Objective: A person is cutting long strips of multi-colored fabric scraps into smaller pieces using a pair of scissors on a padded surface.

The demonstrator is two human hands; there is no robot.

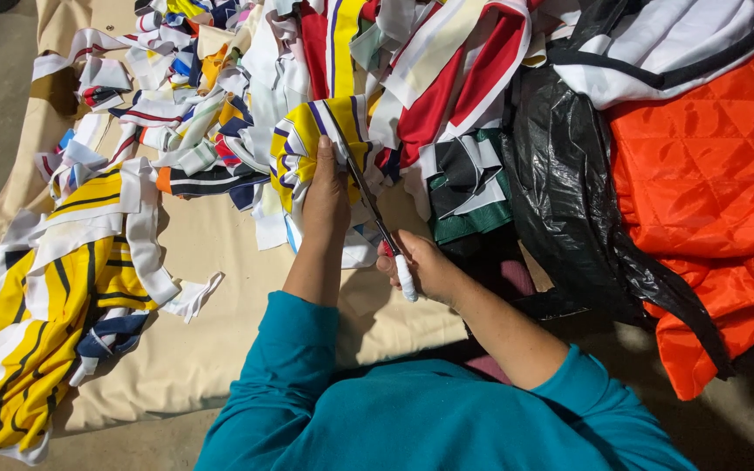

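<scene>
My left hand (325,199) lies flat on a yellow fabric piece with blue and white stripes (300,139), pinning it to the beige cloth sheet (211,253). My right hand (422,264) grips a pair of scissors (375,212) by the handles, one of them white. The blades point up and away, running along the edge of the yellow striped piece just right of my left hand. Both arms wear teal sleeves.
A pile of yellow, black and white striped strips (45,305) lies at the left. Mixed coloured scraps (176,96) cover the far side. Red and white fabric (447,78), a black plastic bag (569,183) and orange quilted fabric (709,183) fill the right.
</scene>
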